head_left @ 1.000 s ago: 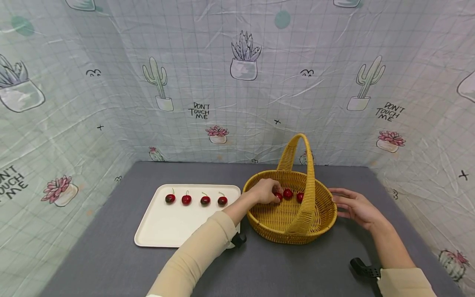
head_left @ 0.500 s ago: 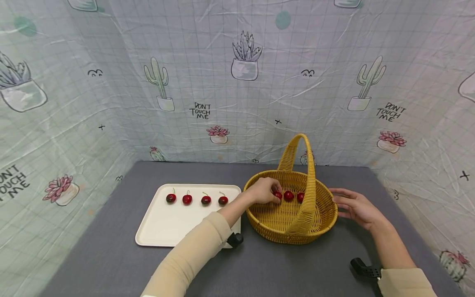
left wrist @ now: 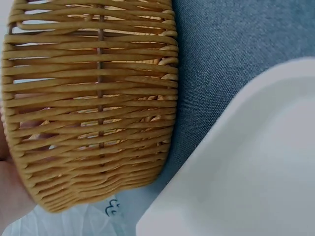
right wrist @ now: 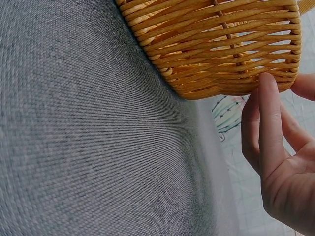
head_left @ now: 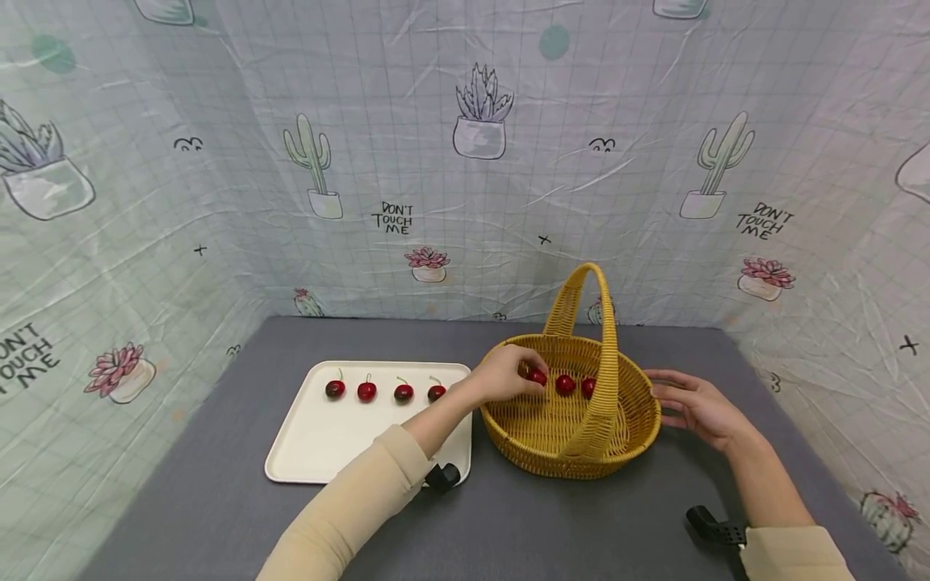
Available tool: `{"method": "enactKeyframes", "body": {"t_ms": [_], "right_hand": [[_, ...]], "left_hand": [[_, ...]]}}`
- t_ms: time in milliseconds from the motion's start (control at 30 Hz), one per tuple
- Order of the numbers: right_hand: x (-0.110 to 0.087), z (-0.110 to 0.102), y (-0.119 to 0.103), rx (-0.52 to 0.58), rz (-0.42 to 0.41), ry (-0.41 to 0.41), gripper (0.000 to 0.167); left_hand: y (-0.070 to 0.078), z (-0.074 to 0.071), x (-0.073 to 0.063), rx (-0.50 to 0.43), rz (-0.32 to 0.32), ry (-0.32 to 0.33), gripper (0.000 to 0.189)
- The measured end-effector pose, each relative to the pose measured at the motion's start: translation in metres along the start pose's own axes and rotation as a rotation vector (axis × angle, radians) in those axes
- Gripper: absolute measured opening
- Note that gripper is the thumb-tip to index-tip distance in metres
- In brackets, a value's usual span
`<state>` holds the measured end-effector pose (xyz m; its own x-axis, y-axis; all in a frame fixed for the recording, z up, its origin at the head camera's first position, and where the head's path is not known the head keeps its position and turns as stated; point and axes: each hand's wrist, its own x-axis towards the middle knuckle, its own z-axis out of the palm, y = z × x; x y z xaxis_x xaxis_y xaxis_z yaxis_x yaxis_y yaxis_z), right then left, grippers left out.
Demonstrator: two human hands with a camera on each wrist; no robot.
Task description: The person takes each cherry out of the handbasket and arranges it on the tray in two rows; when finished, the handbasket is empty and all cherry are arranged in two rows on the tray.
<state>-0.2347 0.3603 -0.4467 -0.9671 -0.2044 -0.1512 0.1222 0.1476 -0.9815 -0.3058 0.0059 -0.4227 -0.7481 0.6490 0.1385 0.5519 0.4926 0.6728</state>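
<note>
In the head view, my left hand (head_left: 503, 376) reaches over the left rim of the yellow wicker basket (head_left: 541, 464). Between its thumb and fingers it pinches a red cherry (head_left: 537, 378). Two more cherries, one (head_left: 565, 385) in full sight and one (head_left: 588, 388) partly behind the handle, lie inside. My right hand (head_left: 701, 410) touches the basket's right side, its fingers extended. The right wrist view shows a fingertip of that hand (right wrist: 283, 167) against the outer weave. In the left wrist view, the basket wall (left wrist: 93, 113) hides most of my left hand and the cherry.
A white tray (head_left: 341, 444) stands left of the basket on the grey tabletop (head_left: 567, 524). Several stemmed cherries, such as a dark one (head_left: 335, 389), form a row along its far side. The basket's tall handle (head_left: 607, 347) arches up. A patterned curtain (head_left: 479, 202) surrounds the table.
My left hand has moved slightly left and up inside the basket, with the cherry pinched in it, away from the other two cherries. The right hand stays at the basket's side.
</note>
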Motion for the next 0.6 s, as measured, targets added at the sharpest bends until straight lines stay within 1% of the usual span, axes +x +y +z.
{"method": "enactKeyframes", "body": {"t_ms": [200, 300, 467, 600], "right_hand": [[0.001, 0.001, 0.001, -0.012, 0.012, 0.018, 0.064], [0.000, 0.001, 0.001, -0.005, 0.011, 0.018, 0.063], [-0.003, 0.001, 0.000, 0.028, -0.002, 0.000, 0.056], [-0.004, 0.001, -0.002, 0.034, -0.003, -0.006, 0.053]], "left_hand": [[-0.003, -0.006, -0.011, -0.042, 0.020, 0.064, 0.027], [-0.006, -0.009, -0.017, -0.081, 0.025, 0.096, 0.027], [-0.011, -0.017, -0.030, -0.170, 0.010, 0.172, 0.026], [-0.016, -0.024, -0.042, -0.234, -0.021, 0.231, 0.026]]}}
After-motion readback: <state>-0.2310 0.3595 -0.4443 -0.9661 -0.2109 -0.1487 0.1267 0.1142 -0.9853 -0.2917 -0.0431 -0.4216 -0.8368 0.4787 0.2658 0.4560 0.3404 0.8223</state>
